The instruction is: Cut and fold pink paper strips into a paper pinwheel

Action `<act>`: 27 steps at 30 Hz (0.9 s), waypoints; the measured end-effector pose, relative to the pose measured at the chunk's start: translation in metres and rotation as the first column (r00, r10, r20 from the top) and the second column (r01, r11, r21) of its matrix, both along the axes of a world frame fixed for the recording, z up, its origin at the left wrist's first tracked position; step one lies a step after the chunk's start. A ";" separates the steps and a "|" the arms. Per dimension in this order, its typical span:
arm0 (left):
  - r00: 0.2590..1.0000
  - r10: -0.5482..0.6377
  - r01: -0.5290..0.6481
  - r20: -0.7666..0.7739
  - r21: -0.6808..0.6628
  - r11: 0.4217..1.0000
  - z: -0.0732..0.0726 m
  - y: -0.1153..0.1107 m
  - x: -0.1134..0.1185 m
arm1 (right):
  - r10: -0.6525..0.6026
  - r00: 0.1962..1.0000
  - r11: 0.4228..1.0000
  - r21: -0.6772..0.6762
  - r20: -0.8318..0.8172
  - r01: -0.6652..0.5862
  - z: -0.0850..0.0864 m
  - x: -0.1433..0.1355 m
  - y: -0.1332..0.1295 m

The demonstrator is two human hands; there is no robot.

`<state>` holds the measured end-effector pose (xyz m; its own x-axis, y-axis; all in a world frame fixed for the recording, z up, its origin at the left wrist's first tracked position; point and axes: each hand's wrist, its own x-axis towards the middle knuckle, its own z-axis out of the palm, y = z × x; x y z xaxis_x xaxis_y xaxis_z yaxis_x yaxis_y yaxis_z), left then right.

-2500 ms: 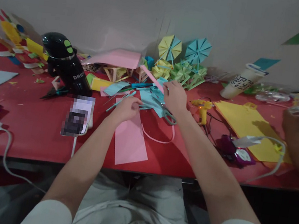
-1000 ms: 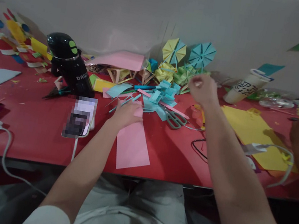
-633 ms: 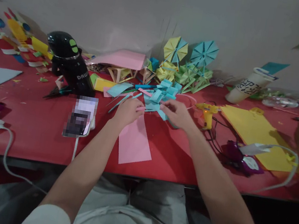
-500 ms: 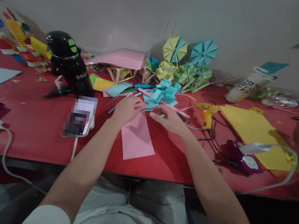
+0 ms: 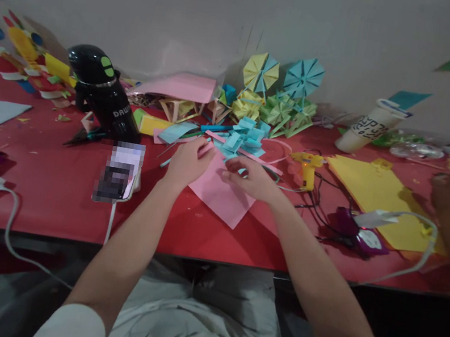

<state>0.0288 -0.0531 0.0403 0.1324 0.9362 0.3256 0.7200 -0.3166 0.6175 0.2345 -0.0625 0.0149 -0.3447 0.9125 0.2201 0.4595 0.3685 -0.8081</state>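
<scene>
Pink sheet (image 5: 223,200): turned askew since half a second ago, near end swung rightward; now on the desk (image 5: 146,227) between left hand (image 5: 190,164) and right hand (image 5: 251,179)
Left hand: curled closed, pinching a narrow pink piece (image 5: 207,148), folded edge or separate strip, cannot tell
Right hand: half open over the sheet, with nothing clearly gripped
Handling: likely light, easily creased, best held by opposite edges
Paper: matte, flat, straight-cut
Beyond both hands: blue paper pieces (image 5: 248,135), angular, folded
Right of right hand: glue gun (image 5: 307,170), yellow plastic
</scene>
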 end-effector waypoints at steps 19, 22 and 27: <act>0.886 -0.275 0.195 -0.374 -0.238 0.951 0.023 -0.033 -0.042 | 0.193 0.869 0.979 -0.026 0.456 -0.204 0.017 0.024 -0.006; 0.865 -0.308 0.214 -0.397 -0.263 0.941 0.017 -0.028 -0.051 | 0.204 0.835 0.973 -0.013 0.511 -0.230 0.014 0.027 -0.009; 0.784 -0.349 0.280 -0.514 -0.209 0.937 0.003 -0.027 -0.055 | 0.166 0.794 0.969 0.053 0.585 -0.242 0.003 0.027 -0.013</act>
